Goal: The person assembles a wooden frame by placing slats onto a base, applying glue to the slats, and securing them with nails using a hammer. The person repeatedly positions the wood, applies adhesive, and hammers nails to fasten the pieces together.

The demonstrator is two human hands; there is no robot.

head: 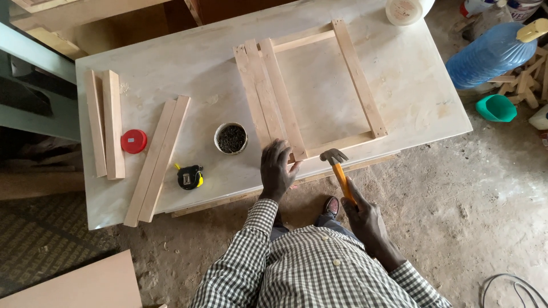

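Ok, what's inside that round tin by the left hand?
The tin holds a dark heap of small pieces, probably nails; they are too small to tell apart. The heap covers its bottom. The left hand rests beside it on the frame, not touching the tin.

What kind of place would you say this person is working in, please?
Most likely a small carpentry workshop. A slatted wooden frame lies on a worn table, the right hand grips a claw hammer, and a tin of nails, a tape measure and loose wooden strips sit close by.
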